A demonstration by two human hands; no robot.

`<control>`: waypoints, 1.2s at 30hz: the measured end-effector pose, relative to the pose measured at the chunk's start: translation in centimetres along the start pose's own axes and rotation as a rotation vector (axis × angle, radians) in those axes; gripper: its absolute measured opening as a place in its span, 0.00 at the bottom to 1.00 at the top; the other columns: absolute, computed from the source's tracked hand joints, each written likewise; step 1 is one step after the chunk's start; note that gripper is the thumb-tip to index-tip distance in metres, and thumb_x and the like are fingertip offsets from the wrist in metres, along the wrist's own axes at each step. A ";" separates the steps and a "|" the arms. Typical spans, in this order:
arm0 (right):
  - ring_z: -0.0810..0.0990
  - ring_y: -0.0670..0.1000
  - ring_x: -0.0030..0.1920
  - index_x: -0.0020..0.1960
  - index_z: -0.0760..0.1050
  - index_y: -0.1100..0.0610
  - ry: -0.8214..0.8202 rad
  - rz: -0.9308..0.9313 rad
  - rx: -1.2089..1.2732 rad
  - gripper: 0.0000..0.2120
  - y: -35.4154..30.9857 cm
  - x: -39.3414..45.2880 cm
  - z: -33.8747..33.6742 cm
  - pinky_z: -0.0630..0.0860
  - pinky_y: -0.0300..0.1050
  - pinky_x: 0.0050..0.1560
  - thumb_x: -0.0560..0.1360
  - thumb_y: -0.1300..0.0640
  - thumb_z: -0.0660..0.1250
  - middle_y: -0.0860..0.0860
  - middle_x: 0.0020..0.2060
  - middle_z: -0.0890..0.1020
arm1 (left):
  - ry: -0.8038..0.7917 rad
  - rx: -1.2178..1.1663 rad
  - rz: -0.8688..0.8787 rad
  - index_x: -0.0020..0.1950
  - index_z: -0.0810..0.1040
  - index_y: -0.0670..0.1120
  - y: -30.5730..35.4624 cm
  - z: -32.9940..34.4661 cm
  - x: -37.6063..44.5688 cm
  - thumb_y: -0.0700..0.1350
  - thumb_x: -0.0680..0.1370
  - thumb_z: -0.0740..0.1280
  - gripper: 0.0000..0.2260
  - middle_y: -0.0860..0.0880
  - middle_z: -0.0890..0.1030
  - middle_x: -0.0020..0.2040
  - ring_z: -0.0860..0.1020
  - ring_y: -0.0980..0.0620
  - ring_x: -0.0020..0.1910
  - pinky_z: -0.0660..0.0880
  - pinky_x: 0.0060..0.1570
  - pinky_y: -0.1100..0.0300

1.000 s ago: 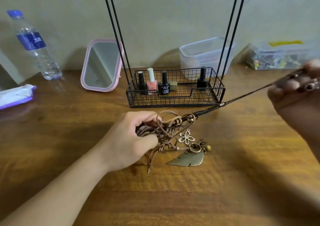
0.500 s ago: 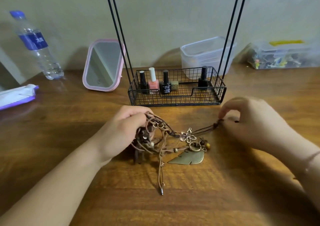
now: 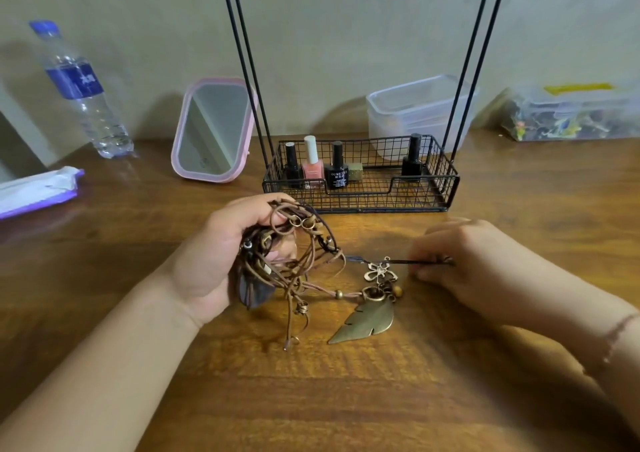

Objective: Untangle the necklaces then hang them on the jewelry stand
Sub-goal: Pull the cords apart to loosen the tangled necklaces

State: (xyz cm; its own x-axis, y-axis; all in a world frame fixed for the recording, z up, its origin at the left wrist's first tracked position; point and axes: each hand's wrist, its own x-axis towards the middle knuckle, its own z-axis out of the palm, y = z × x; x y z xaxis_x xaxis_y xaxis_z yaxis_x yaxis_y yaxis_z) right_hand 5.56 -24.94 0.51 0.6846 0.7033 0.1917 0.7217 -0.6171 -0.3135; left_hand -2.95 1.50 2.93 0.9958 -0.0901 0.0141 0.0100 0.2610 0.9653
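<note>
Your left hand (image 3: pixel 221 261) is curled shut around the tangled bundle of brown leather-cord necklaces (image 3: pixel 291 254), lifted just off the brown wooden table (image 3: pixel 346 399) near its middle. Your right hand (image 3: pixel 464 264) pinches one thin dark cord (image 3: pixel 422 262), fingertips closed on it, low over the table to the right of the bundle. That cord runs back into the knot past the small openwork metal flower charm (image 3: pixel 379 271). The flat bronze leaf pendant (image 3: pixel 369 320) lies on the table between your hands, with a wooden bead (image 3: pixel 397 291) and ring at its top. Loose cord ends dangle below the bundle.

The black wire jewelry stand (image 3: pixel 360 188) sits toward the back edge, nail polish bottles (image 3: pixel 313 164) in its basket, hooks at the top still bare as far as they show. So you're at untangling, nothing hung yet.

Risks: pull the dark cord sideways with the bundle clamped this tight and the knot probably cinches harder. Flower charm could snag in the loops, bend. Leaf pendant may drag across the wood. A long pull to the right could swing your hand into the stand's uprights and tip the bottles
</note>
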 end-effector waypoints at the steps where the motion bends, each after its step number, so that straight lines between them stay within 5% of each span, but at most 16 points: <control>1: 0.76 0.42 0.42 0.44 0.81 0.47 0.004 0.014 0.010 0.05 0.1 -0.1 -0.3 0.75 0.46 0.47 0.74 0.57 0.71 0.41 0.37 0.80 | 0.017 -0.005 -0.002 0.39 0.71 0.43 0.0 0.0 0.0 0.44 0.65 0.66 0.07 0.49 0.66 0.28 0.61 0.53 0.31 0.54 0.37 0.54; 4: 0.78 0.43 0.37 0.43 0.80 0.47 0.063 0.063 0.066 0.04 0.4 -0.2 -1.3 0.74 0.41 0.42 0.75 0.55 0.69 0.43 0.34 0.81 | 0.021 -0.026 -0.017 0.41 0.72 0.43 0.1 -0.2 0.1 0.43 0.64 0.67 0.09 0.49 0.67 0.26 0.55 0.49 0.35 0.57 0.39 0.55; 14: 0.77 0.39 0.37 0.50 0.78 0.42 -0.018 0.114 0.020 0.05 0.0 -0.7 -1.7 0.71 0.31 0.33 0.74 0.45 0.69 0.42 0.31 0.79 | -0.026 -0.048 -0.067 0.38 0.81 0.46 0.3 0.0 0.0 0.43 0.65 0.66 0.06 0.46 0.69 0.33 0.66 0.52 0.32 0.67 0.32 0.60; 19: 0.77 0.43 0.39 0.54 0.77 0.42 0.016 0.102 -0.078 0.10 -0.1 -0.7 -1.4 0.77 0.45 0.41 0.73 0.43 0.68 0.41 0.37 0.78 | -0.035 -0.083 -0.106 0.37 0.80 0.47 0.4 0.4 -0.1 0.43 0.66 0.66 0.03 0.47 0.71 0.34 0.69 0.52 0.31 0.70 0.33 0.60; 23: 0.78 0.44 0.44 0.54 0.78 0.41 0.010 0.087 -0.069 0.10 -0.3 -0.7 -1.1 0.78 0.45 0.45 0.73 0.44 0.69 0.39 0.43 0.77 | -0.005 -0.130 -0.166 0.41 0.76 0.44 0.3 0.4 -0.1 0.41 0.65 0.69 0.07 0.47 0.72 0.36 0.71 0.52 0.31 0.73 0.32 0.59; 31: 0.79 0.41 0.48 0.48 0.80 0.48 0.389 -0.063 0.377 0.04 -4.2 -0.2 0.3 0.73 0.31 0.45 0.74 0.54 0.73 0.40 0.45 0.82 | -0.095 -0.168 -0.193 0.43 0.83 0.44 -0.2 0.8 -0.2 0.36 0.62 0.69 0.12 0.46 0.77 0.38 0.76 0.51 0.36 0.76 0.37 0.58; 36: 0.78 0.49 0.47 0.44 0.80 0.52 0.450 -0.161 0.424 0.02 -5.9 -0.5 0.5 0.74 0.43 0.42 0.72 0.55 0.73 0.46 0.42 0.80 | -0.169 -0.206 -0.208 0.46 0.84 0.43 -0.5 1.3 -0.5 0.35 0.59 0.71 0.17 0.46 0.78 0.38 0.78 0.51 0.36 0.77 0.37 0.58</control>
State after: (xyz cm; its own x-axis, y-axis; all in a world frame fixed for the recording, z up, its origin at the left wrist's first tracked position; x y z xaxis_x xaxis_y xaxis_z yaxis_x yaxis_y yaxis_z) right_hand 0.93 -21.47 1.83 0.6134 0.5016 0.6100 0.7792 -0.2583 -0.5711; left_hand -3.60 0.12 2.80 0.9416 -0.3153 -0.1183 0.2469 0.4072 0.8793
